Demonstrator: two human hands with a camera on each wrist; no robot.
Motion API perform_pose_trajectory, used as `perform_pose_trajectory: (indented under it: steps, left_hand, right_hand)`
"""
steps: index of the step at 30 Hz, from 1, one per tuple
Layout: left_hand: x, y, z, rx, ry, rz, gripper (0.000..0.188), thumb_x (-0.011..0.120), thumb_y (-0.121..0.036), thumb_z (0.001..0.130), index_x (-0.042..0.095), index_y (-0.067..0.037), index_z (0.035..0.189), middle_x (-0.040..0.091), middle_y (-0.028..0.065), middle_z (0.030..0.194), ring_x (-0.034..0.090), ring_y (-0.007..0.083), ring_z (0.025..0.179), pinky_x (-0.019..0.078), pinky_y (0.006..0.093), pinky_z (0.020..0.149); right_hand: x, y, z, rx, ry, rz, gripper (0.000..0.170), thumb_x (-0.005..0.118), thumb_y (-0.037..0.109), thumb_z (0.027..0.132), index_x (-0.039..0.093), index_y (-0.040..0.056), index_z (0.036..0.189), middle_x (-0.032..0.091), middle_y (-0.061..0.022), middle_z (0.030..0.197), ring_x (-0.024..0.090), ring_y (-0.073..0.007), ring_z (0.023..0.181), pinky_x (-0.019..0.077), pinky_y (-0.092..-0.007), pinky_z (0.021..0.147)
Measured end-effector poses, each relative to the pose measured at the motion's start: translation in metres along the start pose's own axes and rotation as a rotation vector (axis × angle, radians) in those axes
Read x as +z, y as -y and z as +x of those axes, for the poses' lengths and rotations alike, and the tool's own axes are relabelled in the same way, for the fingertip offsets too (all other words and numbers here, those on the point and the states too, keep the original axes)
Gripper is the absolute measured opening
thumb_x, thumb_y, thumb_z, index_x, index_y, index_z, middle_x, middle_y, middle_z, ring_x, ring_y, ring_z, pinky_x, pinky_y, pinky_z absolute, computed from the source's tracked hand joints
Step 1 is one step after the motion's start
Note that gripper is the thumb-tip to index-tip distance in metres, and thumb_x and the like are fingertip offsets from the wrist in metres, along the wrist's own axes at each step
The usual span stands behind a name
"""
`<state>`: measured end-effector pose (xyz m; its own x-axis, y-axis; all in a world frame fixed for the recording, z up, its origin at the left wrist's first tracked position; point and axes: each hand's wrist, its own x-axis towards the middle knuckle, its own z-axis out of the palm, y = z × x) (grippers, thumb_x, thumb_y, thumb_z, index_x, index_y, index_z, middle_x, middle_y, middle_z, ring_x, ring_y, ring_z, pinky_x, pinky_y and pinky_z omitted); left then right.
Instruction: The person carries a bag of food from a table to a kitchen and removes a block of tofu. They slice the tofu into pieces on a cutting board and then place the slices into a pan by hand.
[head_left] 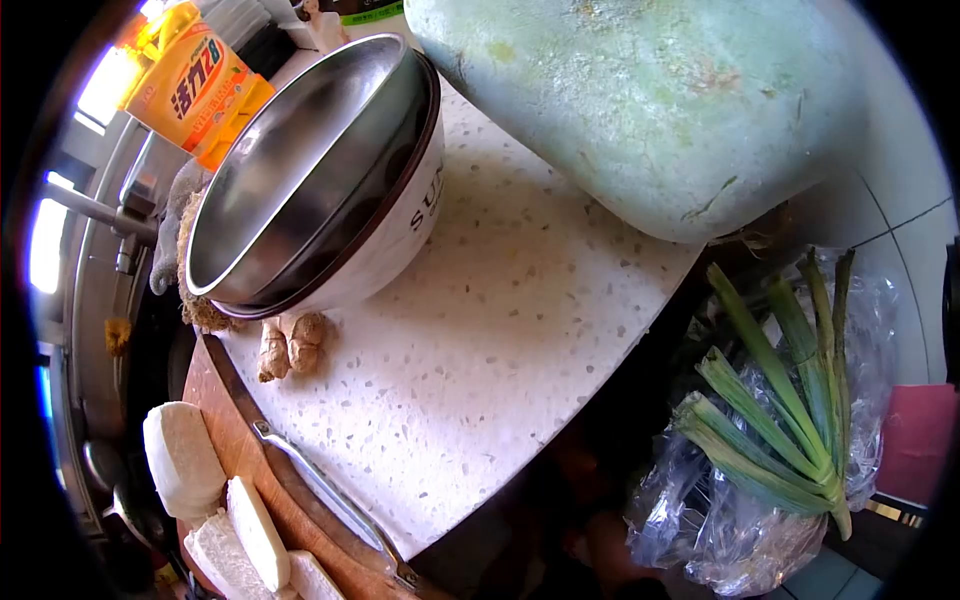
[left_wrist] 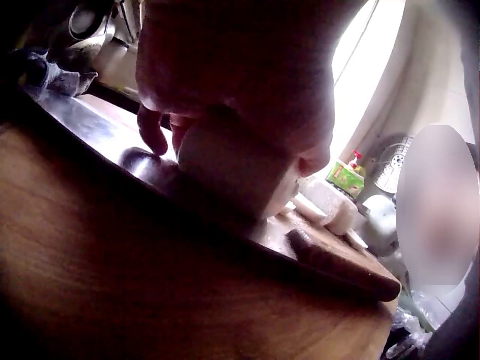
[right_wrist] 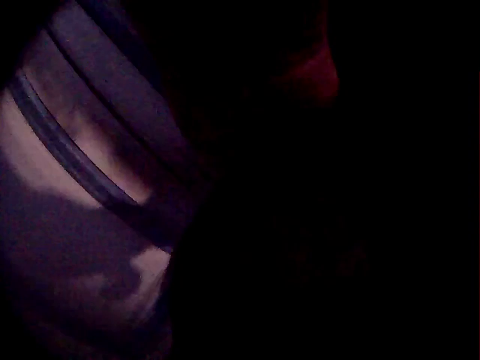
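Note:
In the left wrist view my left hand [left_wrist: 232, 67], dark against the light, grips a thick white vegetable chunk [left_wrist: 232, 161], its fingers bent over the far side and thumb at the near side. Under and beside it lies a shiny flat metal surface [left_wrist: 97, 131], with a brown round-ended bar [left_wrist: 345, 266] to the right. Peeled white vegetable pieces [head_left: 185, 460] lie on the wooden cutting board [head_left: 225, 390] in the head view. The right wrist view is nearly black; a dim reddish part of my right hand [right_wrist: 311, 81] shows, and what it holds is hidden.
Ginger [head_left: 290, 346] lies on the speckled counter [head_left: 470, 380] by the stacked metal bowl [head_left: 300, 150] and white basin. A huge pale-green winter melon [head_left: 660, 110] stands behind. Green leek tops [head_left: 790, 420] rest on a plastic bag below the counter's edge. An orange bottle [head_left: 200, 85] stands back left.

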<state>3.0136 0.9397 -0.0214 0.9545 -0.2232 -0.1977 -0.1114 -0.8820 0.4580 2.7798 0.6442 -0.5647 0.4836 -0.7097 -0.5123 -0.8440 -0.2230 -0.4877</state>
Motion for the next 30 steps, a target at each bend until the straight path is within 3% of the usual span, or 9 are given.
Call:
perform_pose_trajectory:
  steps: [16,27,30]
  left_hand:
    - [-0.008,0.007,0.003,-0.039,0.031,-0.038,0.099,0.065,-0.064,0.079,0.035,0.003,0.145,0.051,0.0169,0.13,0.056,0.0286,0.117,0.0475,0.0421,0.098]
    - [-0.009,0.01,0.001,0.002,0.053,0.018,0.093,0.062,-0.065,0.083,0.038,0.001,0.145,0.051,0.0166,0.132,0.055,0.029,0.119,0.0451,0.0443,0.101]
    - [-0.008,0.011,0.003,0.01,0.057,0.025,0.092,0.061,-0.065,0.084,0.039,0.001,0.145,0.051,0.0165,0.133,0.054,0.0291,0.12,0.0444,0.0449,0.101]
  right_hand:
    - [-0.023,-0.004,0.051,0.048,-0.167,0.255,0.038,0.055,0.034,0.1,0.062,0.0059,0.123,0.065,-0.0183,0.123,0.062,-0.0355,0.113,0.0496,-0.0466,0.096]
    - [-0.049,0.006,0.081,0.035,-0.236,0.491,0.039,0.055,0.036,0.101,0.061,0.0055,0.124,0.064,-0.0189,0.125,0.061,-0.0358,0.117,0.0486,-0.0457,0.1]
    - [-0.054,0.004,0.08,-0.113,-0.265,0.384,0.04,0.055,0.036,0.101,0.06,0.0058,0.127,0.063,-0.0177,0.127,0.061,-0.0352,0.116,0.0484,-0.0443,0.1]
